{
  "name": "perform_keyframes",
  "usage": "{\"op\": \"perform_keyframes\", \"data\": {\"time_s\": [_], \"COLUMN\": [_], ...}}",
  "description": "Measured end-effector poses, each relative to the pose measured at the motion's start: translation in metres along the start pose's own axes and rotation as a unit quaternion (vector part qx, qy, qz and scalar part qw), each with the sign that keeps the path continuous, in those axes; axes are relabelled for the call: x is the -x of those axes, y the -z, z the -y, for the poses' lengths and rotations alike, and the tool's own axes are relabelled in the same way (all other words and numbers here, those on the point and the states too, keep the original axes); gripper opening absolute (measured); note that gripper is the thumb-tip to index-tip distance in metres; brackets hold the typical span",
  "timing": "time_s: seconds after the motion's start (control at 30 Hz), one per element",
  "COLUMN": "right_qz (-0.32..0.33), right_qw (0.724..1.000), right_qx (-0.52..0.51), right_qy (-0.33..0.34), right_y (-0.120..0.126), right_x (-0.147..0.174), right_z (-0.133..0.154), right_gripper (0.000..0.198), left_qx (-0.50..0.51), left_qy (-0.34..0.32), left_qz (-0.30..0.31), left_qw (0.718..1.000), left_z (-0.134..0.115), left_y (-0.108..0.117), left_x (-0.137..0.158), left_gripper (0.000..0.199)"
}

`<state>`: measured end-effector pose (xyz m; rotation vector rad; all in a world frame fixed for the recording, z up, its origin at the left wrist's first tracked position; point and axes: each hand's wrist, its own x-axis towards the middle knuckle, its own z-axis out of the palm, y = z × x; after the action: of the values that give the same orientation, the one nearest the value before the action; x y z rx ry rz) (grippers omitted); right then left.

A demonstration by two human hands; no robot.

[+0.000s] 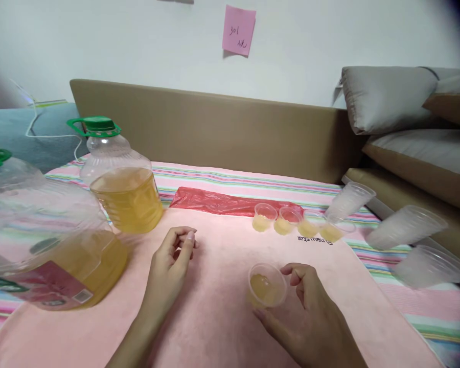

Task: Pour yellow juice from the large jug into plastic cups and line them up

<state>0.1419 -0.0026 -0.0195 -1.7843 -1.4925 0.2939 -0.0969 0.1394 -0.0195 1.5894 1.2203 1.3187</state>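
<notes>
A small clear plastic cup [267,286] with pale yellow liquid is held by my right hand [310,317]. The thumb lies at the cup's near lower side, and the index finger is at the right of its rim. My left hand [172,260] hovers over the pink cloth with its fingers loosely curled and nothing in them. Beyond the hands, several similar cups [263,219] of yellow liquid stand in a row near a red plastic bag [218,202]. To the left are two big clear jugs of yellow liquid with green caps, a nearer jug [99,266] and a farther jug [134,204].
Three stacks of clear cups lie tilted at the right: a back stack [348,199], a middle stack [404,227] and a front stack [429,268]. Cushions [391,102] are piled behind them. A brown board [214,130] closes off the far side. The pink cloth [210,317] covers a striped sheet.
</notes>
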Motion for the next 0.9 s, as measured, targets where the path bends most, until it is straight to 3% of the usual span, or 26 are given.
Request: {"op": "perform_keyframes", "data": {"time_s": [0.5,0.73,0.9], "right_qz": [-0.013,-0.019,0.011], "right_qw": [1.0,0.992,0.993], "right_qx": [-0.01,-0.014,-0.066], "right_qy": [0.011,0.122,0.099], "right_y": [0.0,-0.001,-0.001], "right_x": [-0.007,-0.017,-0.019], "right_z": [0.004,-0.012,-0.011], "right_gripper": [0.072,0.077,0.072], "left_qx": [-0.004,0.001,0.004], "left_qy": [0.004,0.007,0.007], "left_qz": [0.018,0.022,0.027], "left_qw": [1.0,1.0,1.0], "left_z": [-0.004,-0.005,-0.005], "left_y": [-0.004,-0.005,-0.006], "left_x": [0.005,0.006,0.006], "left_gripper": [0.029,0.029,0.028]}}
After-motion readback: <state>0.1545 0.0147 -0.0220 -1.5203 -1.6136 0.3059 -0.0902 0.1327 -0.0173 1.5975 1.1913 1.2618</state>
